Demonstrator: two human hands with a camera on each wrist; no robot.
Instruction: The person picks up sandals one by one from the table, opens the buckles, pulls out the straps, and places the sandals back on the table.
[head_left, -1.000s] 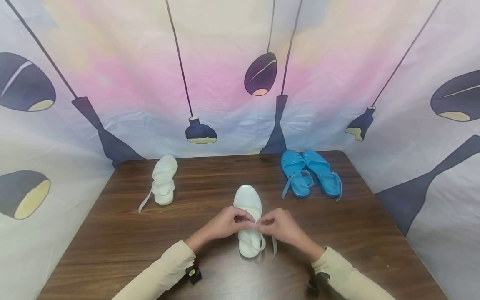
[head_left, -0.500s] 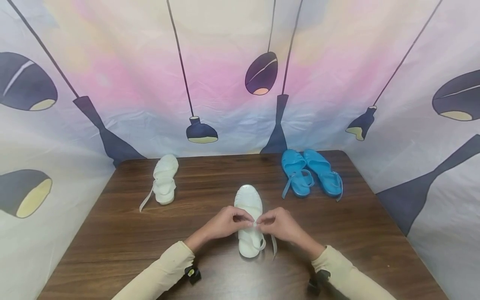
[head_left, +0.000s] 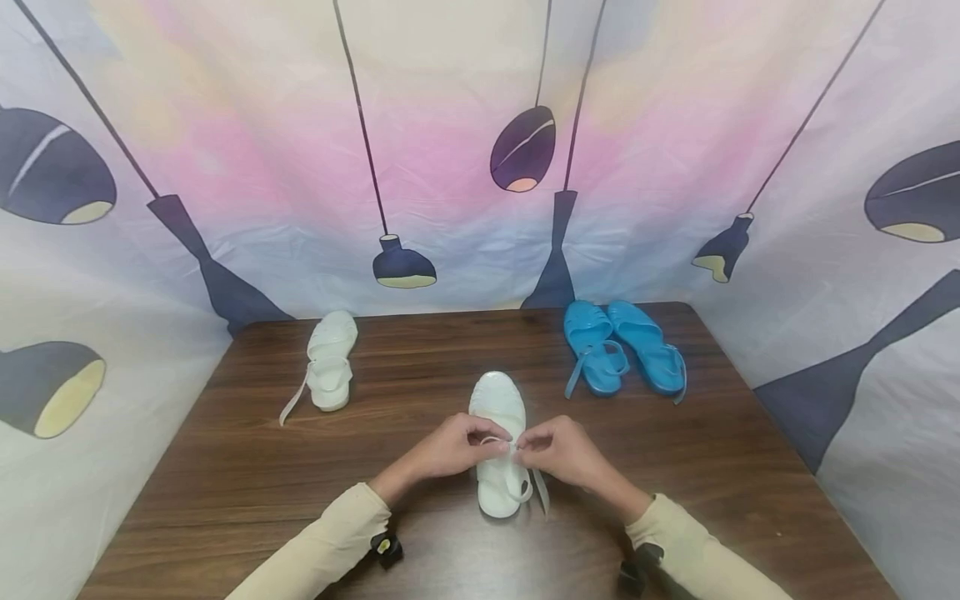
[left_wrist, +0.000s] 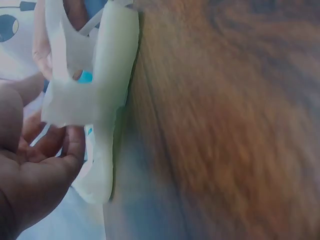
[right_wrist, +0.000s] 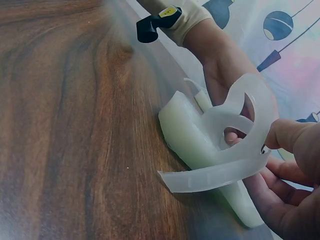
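A white jelly sandal (head_left: 497, 396) lies on the wooden table between both hands, toe pointing away. Over its strap my left hand (head_left: 459, 446) pinches with thumb and forefinger, and a thin strap end arches above the thumb. My right hand (head_left: 561, 450) meets it from the right, fingertips almost touching the left ones. In the right wrist view, the right thumb and fingers grip the ankle strap (right_wrist: 215, 176) by a small buckle (right_wrist: 263, 149), its loose length sticking out over the table. The left wrist view shows the left fingers (left_wrist: 74, 145) bent behind the sandal's side, tips partly hidden.
Another white sandal (head_left: 330, 354) sits at the back left, its strap undone. At the back right are two blue sandals (head_left: 603, 367) side by side. A fabric backdrop (head_left: 465, 150) printed with lamps stands behind the brown table (head_left: 247, 467).
A thin strap end now shows above the left thumb. The strap's loose length beside the right hand has shifted slightly left, toward the sandal. Both hands stay nearly in place.
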